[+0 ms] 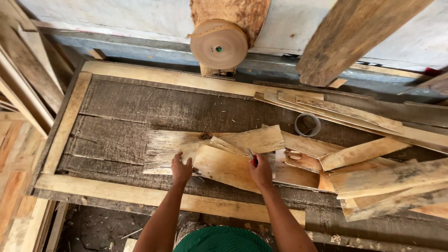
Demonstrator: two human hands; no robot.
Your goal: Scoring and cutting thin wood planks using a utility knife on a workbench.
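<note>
My left hand (180, 168) presses flat on a pale veneer sheet (163, 148) lying on the dark work table (121, 116). My right hand (260, 171) grips a small red-handled knife (252, 159), its tip resting on a lighter veneer piece (224, 167) that overlaps the first. Another veneer strip (254, 139) lies just beyond both hands.
A pile of veneer scraps (387, 184) fills the table's right side, with long strips (336, 112) behind it. A tape ring (307, 124) sits among them. A large roll of brown tape (218, 44) hangs at the back wall. Planks (28, 70) lean at left.
</note>
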